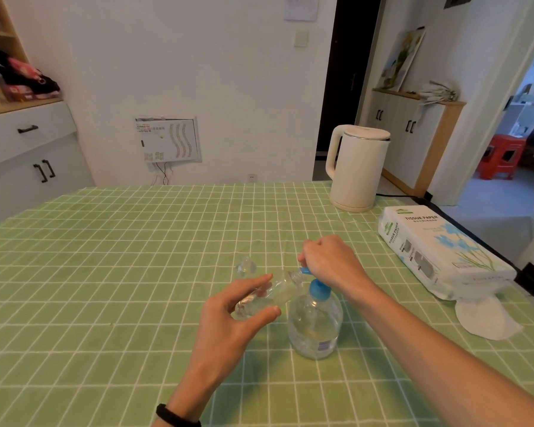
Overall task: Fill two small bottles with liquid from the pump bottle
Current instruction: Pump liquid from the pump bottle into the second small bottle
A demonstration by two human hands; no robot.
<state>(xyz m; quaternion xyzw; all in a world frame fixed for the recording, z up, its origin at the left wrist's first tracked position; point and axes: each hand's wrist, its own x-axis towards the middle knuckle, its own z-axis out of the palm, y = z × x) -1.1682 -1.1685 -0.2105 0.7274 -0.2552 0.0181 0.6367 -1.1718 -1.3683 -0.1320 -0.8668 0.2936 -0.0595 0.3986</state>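
Centre of frame, on the counter [105,272]: left hand [228,322] pinches small clear bottle [275,292], tilted, mouth against blue spout [305,270] of upright pump bottle [315,328]. Right hand [327,260] curled over its top.

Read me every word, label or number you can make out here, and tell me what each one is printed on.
"TISSUE PAPER": top face of the tissue pack.
"TISSUE PAPER": again, running sideways on the pack's end face.
Smaller print on the pack: too small to read.
Label low on the pump bottle: blurred.
Print on the wall panel: too small.
Sheet high on the wall: too faint.
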